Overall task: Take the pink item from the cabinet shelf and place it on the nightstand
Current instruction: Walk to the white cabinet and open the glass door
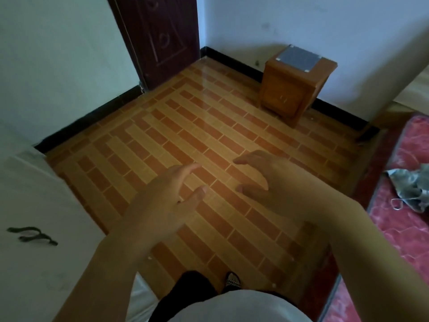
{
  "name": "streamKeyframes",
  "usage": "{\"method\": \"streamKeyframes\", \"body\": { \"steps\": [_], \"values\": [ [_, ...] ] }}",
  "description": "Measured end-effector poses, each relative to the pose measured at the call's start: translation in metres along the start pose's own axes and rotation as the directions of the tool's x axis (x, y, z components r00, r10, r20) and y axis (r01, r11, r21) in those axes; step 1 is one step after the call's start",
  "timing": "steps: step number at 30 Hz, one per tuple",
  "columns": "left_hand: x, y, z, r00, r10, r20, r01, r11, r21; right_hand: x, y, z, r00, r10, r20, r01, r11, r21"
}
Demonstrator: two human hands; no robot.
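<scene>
Both my hands hang over the tiled floor in front of me. My left hand is open with its fingers spread and holds nothing. My right hand is open too, fingers curled loosely, empty. The wooden nightstand stands against the far wall, with a grey glass panel on its top. A white cabinet with a dark handle is at my left, its door closed. No pink item shows anywhere.
A dark brown door is at the far left corner. A bed with a red patterned cover runs along the right, with a crumpled grey cloth on it. Orange brick-pattern floor lies between me and the nightstand.
</scene>
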State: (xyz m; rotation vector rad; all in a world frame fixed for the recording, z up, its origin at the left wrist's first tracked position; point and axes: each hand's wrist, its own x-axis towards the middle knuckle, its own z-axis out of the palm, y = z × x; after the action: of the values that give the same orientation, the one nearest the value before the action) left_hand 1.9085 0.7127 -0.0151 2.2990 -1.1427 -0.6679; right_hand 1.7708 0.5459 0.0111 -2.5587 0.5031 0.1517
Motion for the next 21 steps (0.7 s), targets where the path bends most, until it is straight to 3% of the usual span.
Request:
{"method": "streamKeyframes", "body": {
  "steps": [8, 16, 21],
  "values": [
    [0.113, -0.06, -0.067, 0.993, -0.059, -0.099, 0.055, 0.997, -0.047, 0.162, -0.013, -0.025, 0.99, -0.124, 0.073, 0.127, 0.992, -0.024],
    [0.227, -0.133, -0.176, 0.973, -0.14, -0.186, 0.135, 0.99, -0.037, 0.347, -0.056, -0.061, 0.973, -0.23, 0.005, 0.229, 0.968, -0.099],
    [0.286, -0.172, -0.224, 0.962, -0.167, -0.216, 0.161, 0.986, -0.046, 0.439, -0.083, -0.067, 0.956, -0.277, 0.094, 0.284, 0.956, -0.078]
  ]
}}
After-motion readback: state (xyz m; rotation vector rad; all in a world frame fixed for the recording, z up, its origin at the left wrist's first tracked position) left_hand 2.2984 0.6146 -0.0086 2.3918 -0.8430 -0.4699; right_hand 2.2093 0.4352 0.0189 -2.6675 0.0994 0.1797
